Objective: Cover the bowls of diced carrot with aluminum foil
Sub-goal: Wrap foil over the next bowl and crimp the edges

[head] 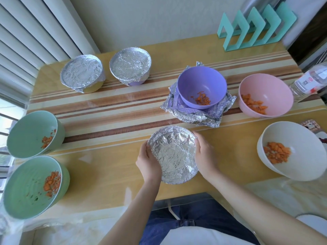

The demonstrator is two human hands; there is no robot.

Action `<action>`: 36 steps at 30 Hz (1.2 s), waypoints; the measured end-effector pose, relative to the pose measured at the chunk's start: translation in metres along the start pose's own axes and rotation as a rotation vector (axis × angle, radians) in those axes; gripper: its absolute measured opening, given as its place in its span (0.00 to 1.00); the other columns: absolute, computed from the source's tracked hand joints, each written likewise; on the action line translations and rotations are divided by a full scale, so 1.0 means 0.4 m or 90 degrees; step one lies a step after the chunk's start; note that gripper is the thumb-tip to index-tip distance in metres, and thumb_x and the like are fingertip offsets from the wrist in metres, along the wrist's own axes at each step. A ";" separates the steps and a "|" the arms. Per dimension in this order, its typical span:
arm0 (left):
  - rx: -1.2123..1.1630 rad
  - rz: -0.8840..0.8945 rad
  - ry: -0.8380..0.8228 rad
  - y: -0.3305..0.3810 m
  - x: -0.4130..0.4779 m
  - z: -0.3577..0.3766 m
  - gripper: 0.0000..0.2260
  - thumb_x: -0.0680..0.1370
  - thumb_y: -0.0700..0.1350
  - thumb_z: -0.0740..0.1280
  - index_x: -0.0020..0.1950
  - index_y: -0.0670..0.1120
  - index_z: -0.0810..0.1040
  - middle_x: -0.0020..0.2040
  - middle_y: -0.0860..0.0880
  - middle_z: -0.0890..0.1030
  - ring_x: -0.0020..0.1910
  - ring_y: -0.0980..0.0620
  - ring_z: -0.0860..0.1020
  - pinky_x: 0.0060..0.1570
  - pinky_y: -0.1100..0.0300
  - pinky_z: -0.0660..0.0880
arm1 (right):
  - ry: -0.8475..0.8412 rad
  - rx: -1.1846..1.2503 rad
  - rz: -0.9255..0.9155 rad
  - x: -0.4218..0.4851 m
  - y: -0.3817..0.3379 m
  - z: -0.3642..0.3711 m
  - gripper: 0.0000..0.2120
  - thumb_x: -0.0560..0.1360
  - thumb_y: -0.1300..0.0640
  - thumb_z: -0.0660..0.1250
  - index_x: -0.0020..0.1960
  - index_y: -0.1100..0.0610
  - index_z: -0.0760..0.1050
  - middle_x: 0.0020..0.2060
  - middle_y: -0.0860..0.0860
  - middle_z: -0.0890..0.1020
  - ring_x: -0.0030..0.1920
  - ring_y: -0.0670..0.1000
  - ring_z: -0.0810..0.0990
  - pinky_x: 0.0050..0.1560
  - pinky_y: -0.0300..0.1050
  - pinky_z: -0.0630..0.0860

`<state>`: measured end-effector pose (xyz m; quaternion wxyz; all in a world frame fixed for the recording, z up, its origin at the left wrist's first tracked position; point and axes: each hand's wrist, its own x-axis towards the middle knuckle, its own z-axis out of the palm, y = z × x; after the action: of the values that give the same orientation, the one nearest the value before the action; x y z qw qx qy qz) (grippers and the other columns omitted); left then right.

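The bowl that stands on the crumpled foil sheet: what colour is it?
The bowl is purple; the head view shows it.

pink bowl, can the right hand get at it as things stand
Probably yes: bare table lies between the right hand and the pink bowl, though that hand grips the foil-covered bowl.

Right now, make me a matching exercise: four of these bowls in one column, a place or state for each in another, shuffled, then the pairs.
1. right-side purple bowl
2. pink bowl
3. yellow bowl
4. centre bowl

A. held by left hand and right hand
B. beside the bottle
C. foil-covered, far left
D. standing on loose foil

Pairs: 1-D, 2-B, 3-C, 4-A.
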<state>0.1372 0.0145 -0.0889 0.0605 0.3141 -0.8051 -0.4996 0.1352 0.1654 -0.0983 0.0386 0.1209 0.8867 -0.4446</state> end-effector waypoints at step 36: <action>0.199 0.295 -0.291 0.023 0.057 0.006 0.13 0.81 0.41 0.58 0.63 0.47 0.75 0.55 0.48 0.81 0.52 0.47 0.78 0.43 0.65 0.66 | 0.007 0.028 0.018 -0.037 0.015 -0.025 0.18 0.82 0.57 0.51 0.70 0.57 0.66 0.64 0.52 0.75 0.63 0.51 0.73 0.54 0.27 0.61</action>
<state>0.1141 0.0063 -0.0871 -0.0580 0.0088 -0.9142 -0.4011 0.1513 0.1741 -0.0941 0.0372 0.1365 0.8750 -0.4630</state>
